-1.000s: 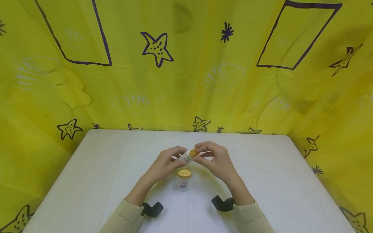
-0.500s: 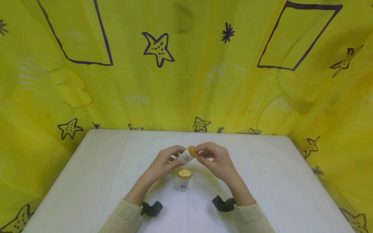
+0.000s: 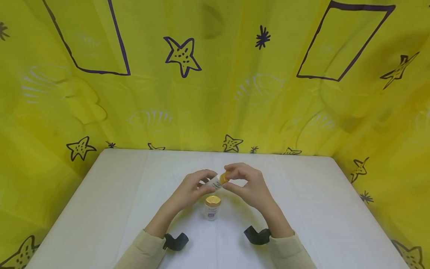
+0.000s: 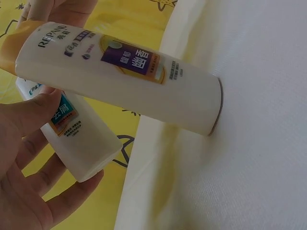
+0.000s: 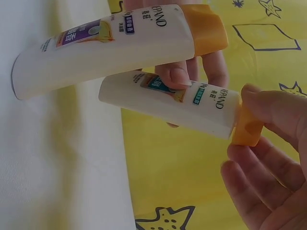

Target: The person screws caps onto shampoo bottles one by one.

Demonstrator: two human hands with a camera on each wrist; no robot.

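- Head view: up high on the near side of the white surface (image 3: 302, 209), facing forward and down; the farthest one, with the left grip (image 3: 191, 189) and right grip (image 3: 248, 184) pretty small and the yellow cloth (image 3: 215, 93) behind.
- Left wrist view: low and way closer, facing the cloth, turned sideways so the standing bottle (image 4: 120, 79) has its top pointing left.
- Right wrist view: also up close, rolled the opposite way (surface on the left here, kinda confusing), top pointing right.
- Shared by both wrist views: standing bottle, held bottle (image 4: 91, 139), cloth; the head view gets them from above.
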